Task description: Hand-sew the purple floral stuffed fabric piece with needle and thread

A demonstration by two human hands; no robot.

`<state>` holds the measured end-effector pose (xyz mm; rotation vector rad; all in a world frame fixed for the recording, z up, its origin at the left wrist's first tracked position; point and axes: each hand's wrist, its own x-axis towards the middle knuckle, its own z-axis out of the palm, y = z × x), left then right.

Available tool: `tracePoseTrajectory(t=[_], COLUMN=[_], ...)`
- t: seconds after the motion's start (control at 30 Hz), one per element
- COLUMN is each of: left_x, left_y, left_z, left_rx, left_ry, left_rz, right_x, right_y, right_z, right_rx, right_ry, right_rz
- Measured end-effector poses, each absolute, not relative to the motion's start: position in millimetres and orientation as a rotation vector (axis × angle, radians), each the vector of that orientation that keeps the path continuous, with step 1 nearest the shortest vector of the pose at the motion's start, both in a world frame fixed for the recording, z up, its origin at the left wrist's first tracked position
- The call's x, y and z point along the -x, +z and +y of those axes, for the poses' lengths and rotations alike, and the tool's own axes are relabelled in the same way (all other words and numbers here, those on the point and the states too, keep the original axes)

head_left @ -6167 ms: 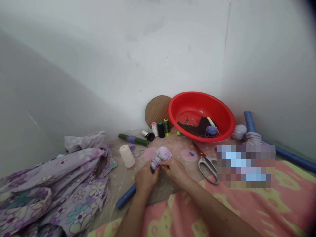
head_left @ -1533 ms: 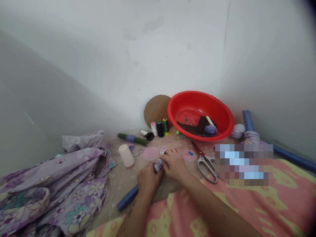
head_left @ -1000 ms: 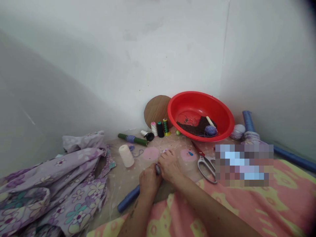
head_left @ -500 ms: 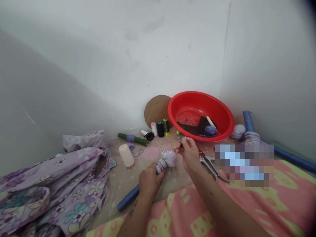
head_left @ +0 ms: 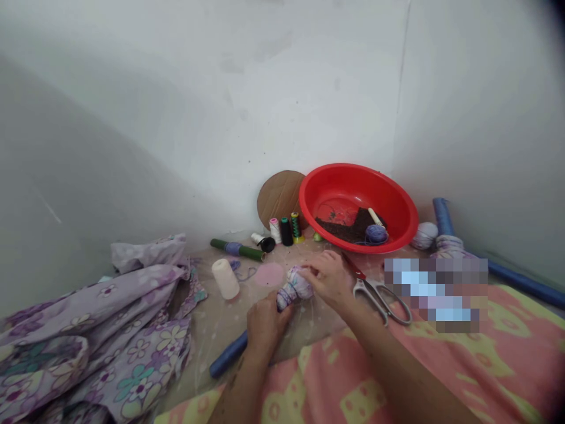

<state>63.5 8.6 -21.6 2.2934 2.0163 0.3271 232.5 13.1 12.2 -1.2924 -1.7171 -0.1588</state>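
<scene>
Working near to far: pink-and-yellow blanket (head_left: 326, 383) nearest me, blue rod (head_left: 229, 355) beyond its edge, slanting to my left hand (head_left: 263, 324). Left grip was clenched around the lower end of the wrapped bundle (head_left: 301, 287). Rod and bundle looked like one piece; the joint was hidden by my fist. Bundle sat between my hands, round end facing away, dark cord crossing it. Right hand (head_left: 330, 280) was at that round end, thumb and fingertips against the cloth. Couldn't tell if they pinched cord or just pressed.

Step in hand, my read: handling the cord or cloth at the round end while the left steadied it. Next move called for a firm left hold, light right fingertips, and no slack in the cord. Risk: wraps slipping off the round end.

Scissors (head_left: 383, 299) lay just right of my right hand, untouched. White cone spool (head_left: 226, 280) stood off to the left, tilted. Farther back: red basin (head_left: 353, 188), small thread spools beside it, cardboard disc (head_left: 278, 197) against the wall.
</scene>
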Motion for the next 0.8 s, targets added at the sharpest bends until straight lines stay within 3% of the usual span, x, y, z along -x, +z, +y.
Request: tracePoseTrajectory(t=[0.17,0.4,0.8], left_x=[-63.1,-62.1,-61.9], left_y=[-19.3,-20.3,-25.5], left_z=[7.9,8.9,10.5], left_rx=[-2.303,-2.332,-2.311], left_ry=[0.336,0.349,0.35], left_rz=[1.994,1.993,2.01], right_x=[-210.0,-200.1,-258.8], right_y=[7.7,-0.8,2.8], right_z=[5.8,12.7,19.1], right_rx=[1.282,1.34,1.653], right_ry=[-0.245,-0.338,-0.441], right_rz=[-2.111,-2.196,-1.041])
